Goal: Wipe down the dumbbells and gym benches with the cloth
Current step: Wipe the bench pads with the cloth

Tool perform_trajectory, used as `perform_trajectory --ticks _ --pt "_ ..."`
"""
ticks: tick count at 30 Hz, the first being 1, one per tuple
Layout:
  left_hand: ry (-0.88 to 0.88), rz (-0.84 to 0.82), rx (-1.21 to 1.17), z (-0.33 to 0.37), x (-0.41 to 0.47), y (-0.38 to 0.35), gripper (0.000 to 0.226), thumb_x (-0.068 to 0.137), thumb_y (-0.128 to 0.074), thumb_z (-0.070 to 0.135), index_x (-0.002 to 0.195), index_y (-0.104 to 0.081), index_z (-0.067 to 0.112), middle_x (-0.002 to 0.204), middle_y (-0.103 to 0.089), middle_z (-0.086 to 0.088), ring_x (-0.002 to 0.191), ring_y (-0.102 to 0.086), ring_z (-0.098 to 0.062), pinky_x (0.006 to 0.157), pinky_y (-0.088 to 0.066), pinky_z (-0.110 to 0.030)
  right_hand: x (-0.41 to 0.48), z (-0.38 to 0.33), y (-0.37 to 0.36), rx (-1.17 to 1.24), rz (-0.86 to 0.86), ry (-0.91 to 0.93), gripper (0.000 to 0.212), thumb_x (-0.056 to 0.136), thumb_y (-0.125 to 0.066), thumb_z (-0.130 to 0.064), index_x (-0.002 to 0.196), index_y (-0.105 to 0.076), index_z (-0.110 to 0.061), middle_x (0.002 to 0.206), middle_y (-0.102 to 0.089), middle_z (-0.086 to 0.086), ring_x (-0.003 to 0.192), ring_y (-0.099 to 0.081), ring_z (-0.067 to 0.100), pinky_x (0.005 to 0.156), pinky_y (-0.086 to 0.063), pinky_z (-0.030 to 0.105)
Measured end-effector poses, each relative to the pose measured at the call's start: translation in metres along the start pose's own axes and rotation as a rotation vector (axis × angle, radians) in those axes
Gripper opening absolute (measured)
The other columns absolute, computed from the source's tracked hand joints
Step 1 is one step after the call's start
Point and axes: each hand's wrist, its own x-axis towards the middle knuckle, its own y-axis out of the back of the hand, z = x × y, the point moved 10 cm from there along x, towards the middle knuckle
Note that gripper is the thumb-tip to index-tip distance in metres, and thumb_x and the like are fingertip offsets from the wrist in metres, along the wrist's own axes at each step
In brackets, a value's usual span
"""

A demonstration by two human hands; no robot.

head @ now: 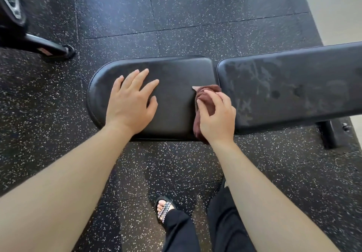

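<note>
Speckled black rubber floor tiles (195,13) meet a pale strip (337,11).

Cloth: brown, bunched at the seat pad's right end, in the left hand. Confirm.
Wrong hand: in the head view the right hand holds the cloth, brown and bunched at the seat pad's right end. The left hand lies flat on the pad.

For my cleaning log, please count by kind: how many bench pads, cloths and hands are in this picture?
Pads: 2
Cloth: 1
Hands: 2
Total: 5
</note>
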Motion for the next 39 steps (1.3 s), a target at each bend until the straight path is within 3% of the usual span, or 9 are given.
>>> perform_trajectory --ticks 10,15,19,22,26,30,33,36,39 --pt "0.025 -0.004 0.009 0.003 0.000 0.002 0.047 0.086 -0.039 0.033 0.128 -0.055 0.019 0.143 -0.044 -0.010 0.133 -0.036 -0.031 0.109 -0.020 -0.049 -0.027 0.048 0.023 0.084 0.003 -0.077 0.035 0.086 -0.055 -0.040 0.115 -0.064 -0.023 0.125 -0.055 -0.003 0.114 -0.051 0.022 0.102 -0.036 0.032" --pt "0.039 -0.025 0.027 0.005 0.001 0.002 0.049 0.085 -0.036 0.033 0.127 -0.057 0.019 0.142 -0.045 -0.012 0.131 -0.037 -0.033 0.107 -0.022 -0.053 0.032 0.004 0.002 0.032 -0.153 0.016 0.040 0.090 -0.056 -0.045 0.129 -0.054 -0.037 0.138 -0.045 -0.006 0.124 -0.041 0.026 0.098 -0.033 0.038" --pt "0.084 -0.052 -0.016 0.026 0.031 -0.007 0.047 0.085 -0.039 0.032 0.128 -0.055 0.022 0.142 -0.045 -0.009 0.134 -0.037 -0.030 0.106 -0.017 -0.061 0.050 -0.008 -0.016 -0.092 -0.202 -0.014 0.052 0.081 -0.055 -0.065 0.130 -0.047 -0.048 0.146 -0.034 -0.012 0.128 -0.032 0.025 0.094 -0.039 0.047" --pt "0.119 -0.062 -0.054 0.044 0.077 -0.024 0.042 0.089 -0.047 0.027 0.131 -0.053 0.022 0.145 -0.042 -0.007 0.136 -0.033 -0.028 0.108 -0.014 -0.061 0.068 0.000 -0.016 -0.049 -0.149 -0.018 0.044 0.081 -0.060 -0.060 0.122 -0.055 -0.047 0.139 -0.040 -0.014 0.124 -0.037 0.021 0.093 -0.043 0.043" --pt "0.130 -0.110 -0.025 0.061 0.113 -0.052 0.042 0.092 -0.045 0.028 0.134 -0.048 0.027 0.145 -0.042 -0.004 0.137 -0.032 -0.023 0.111 -0.012 -0.055 0.083 0.008 -0.014 0.092 -0.129 0.039 0.031 0.083 -0.064 -0.045 0.113 -0.065 -0.037 0.130 -0.051 -0.010 0.120 -0.046 0.018 0.091 -0.028 0.020" --pt "0.161 -0.096 0.018 0.064 0.116 -0.054 0.044 0.089 -0.038 0.034 0.131 -0.050 0.030 0.136 -0.052 -0.002 0.129 -0.042 -0.021 0.109 -0.020 -0.052 0.061 0.025 0.002 0.159 -0.123 0.064 0.025 0.083 -0.066 -0.037 0.107 -0.066 -0.032 0.121 -0.056 -0.012 0.114 -0.049 0.014 0.100 -0.038 0.029" --pt "0.169 -0.099 0.016 0.063 0.118 -0.053 0.045 0.088 -0.036 0.035 0.129 -0.052 0.029 0.134 -0.053 -0.001 0.126 -0.044 -0.021 0.107 -0.024 -0.052 0.052 0.034 0.005 0.173 -0.187 0.057 0.023 0.084 -0.064 -0.039 0.107 -0.062 -0.036 0.121 -0.053 -0.018 0.113 -0.045 0.008 0.099 -0.034 0.020" --pt "0.171 -0.093 0.012 0.064 0.118 -0.051 0.045 0.087 -0.035 0.035 0.128 -0.053 0.028 0.131 -0.054 0.000 0.123 -0.046 -0.020 0.106 -0.025 -0.051 0.082 0.027 0.010 0.131 -0.144 0.104 0.029 0.082 -0.059 -0.044 0.106 -0.067 -0.030 0.120 -0.057 -0.010 0.112 -0.049 0.017 0.099 -0.029 0.014" --pt "0.178 -0.092 0.021 0.063 0.118 -0.050 0.045 0.087 -0.036 0.035 0.128 -0.053 0.028 0.130 -0.055 0.002 0.121 -0.047 -0.019 0.105 -0.025 -0.048 0.131 0.024 0.021 -0.004 -0.033 0.173 0.033 0.081 -0.058 -0.046 0.107 -0.069 -0.029 0.124 -0.059 -0.002 0.111 -0.051 0.030 0.096 -0.037 0.032"
